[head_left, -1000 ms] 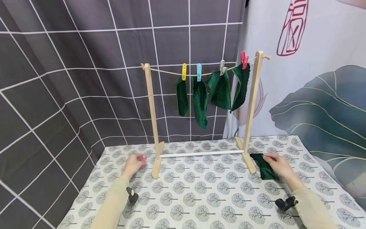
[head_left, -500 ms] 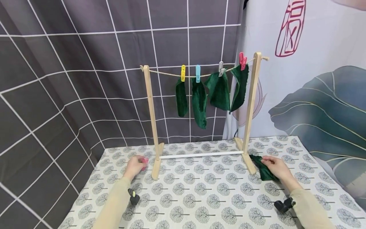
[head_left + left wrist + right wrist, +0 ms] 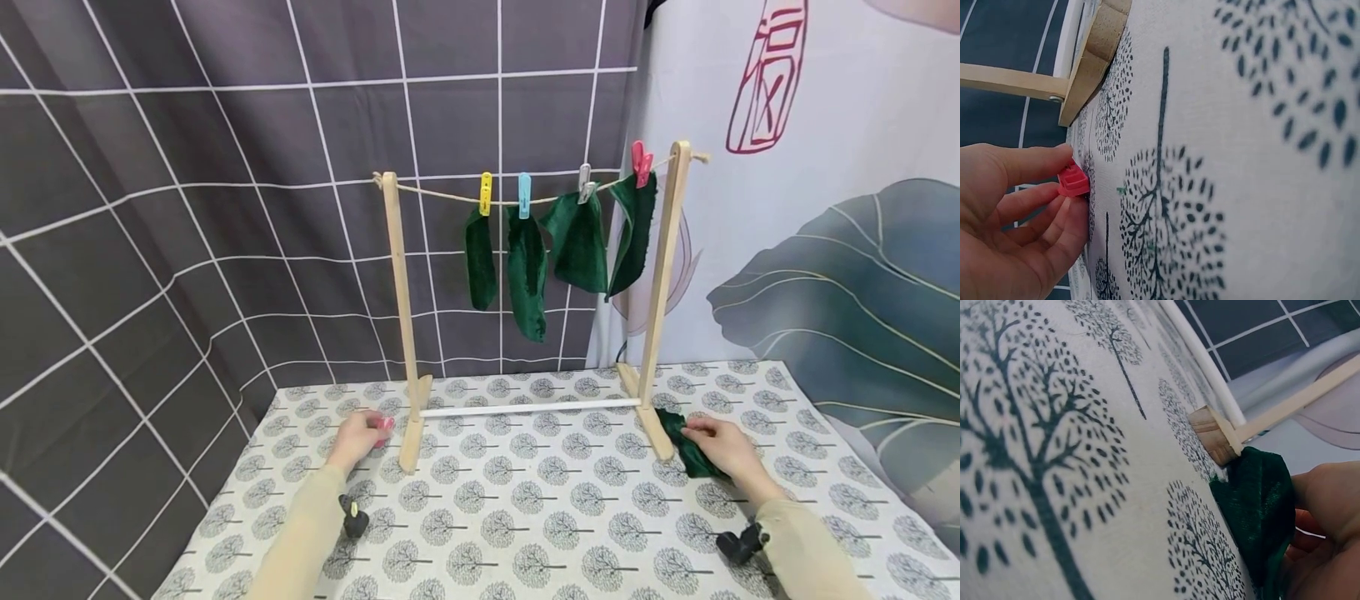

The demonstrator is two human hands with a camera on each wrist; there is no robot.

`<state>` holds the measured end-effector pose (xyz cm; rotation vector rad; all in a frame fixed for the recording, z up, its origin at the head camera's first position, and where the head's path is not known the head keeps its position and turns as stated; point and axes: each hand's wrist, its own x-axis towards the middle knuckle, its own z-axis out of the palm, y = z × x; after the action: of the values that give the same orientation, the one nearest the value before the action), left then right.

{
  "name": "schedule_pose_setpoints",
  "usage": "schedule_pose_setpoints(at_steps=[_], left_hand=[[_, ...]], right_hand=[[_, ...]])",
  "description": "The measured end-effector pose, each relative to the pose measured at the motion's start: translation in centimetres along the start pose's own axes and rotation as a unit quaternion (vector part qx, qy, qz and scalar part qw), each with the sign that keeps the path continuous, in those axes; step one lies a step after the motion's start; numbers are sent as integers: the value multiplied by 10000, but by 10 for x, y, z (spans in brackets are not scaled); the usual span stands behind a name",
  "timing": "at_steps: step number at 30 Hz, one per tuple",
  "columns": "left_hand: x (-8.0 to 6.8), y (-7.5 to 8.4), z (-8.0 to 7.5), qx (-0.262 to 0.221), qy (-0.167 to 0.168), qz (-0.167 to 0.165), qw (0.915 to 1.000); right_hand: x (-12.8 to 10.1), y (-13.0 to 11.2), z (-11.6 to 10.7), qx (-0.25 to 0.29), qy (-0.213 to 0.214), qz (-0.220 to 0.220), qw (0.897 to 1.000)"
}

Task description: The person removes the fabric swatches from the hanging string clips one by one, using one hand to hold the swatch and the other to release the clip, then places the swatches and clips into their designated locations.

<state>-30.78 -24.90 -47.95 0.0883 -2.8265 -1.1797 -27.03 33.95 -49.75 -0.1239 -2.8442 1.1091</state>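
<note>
A small wooden drying rack (image 3: pixel 401 333) stands on the patterned table, with a cord between its two posts. Several dark green cloths (image 3: pixel 525 267) hang from it under coloured pegs. My left hand (image 3: pixel 358 435) lies on the table left of the rack's left foot and pinches a pink peg (image 3: pixel 385 425) (image 3: pixel 1074 182) between thumb and fingers. My right hand (image 3: pixel 720 446) rests by the rack's right foot (image 3: pixel 1213 434) and grips a loose dark green cloth (image 3: pixel 686 450) (image 3: pixel 1259 509) lying on the table.
A white rod (image 3: pixel 528 407) joins the rack's feet. The tablecloth (image 3: pixel 525 508) has a tree print. A dark grid backdrop (image 3: pixel 187 208) hangs behind and to the left. A printed white curtain (image 3: pixel 825 208) hangs at the right.
The right hand has drawn the green cloth slightly in toward itself and bunched it. The left hand stays at the pink peg. The view shifted a little.
</note>
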Motion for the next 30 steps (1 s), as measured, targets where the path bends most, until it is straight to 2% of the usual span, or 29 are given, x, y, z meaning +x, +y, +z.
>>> schedule_pose_setpoints(at_steps=[10, 30], left_hand=[[1, 1, 3, 140, 102, 92, 9998], [1, -1, 7, 294, 181, 128, 9993]], right_hand=[[0, -1, 2, -284, 74, -285, 9992], [1, -5, 4, -393, 268, -186, 9987]])
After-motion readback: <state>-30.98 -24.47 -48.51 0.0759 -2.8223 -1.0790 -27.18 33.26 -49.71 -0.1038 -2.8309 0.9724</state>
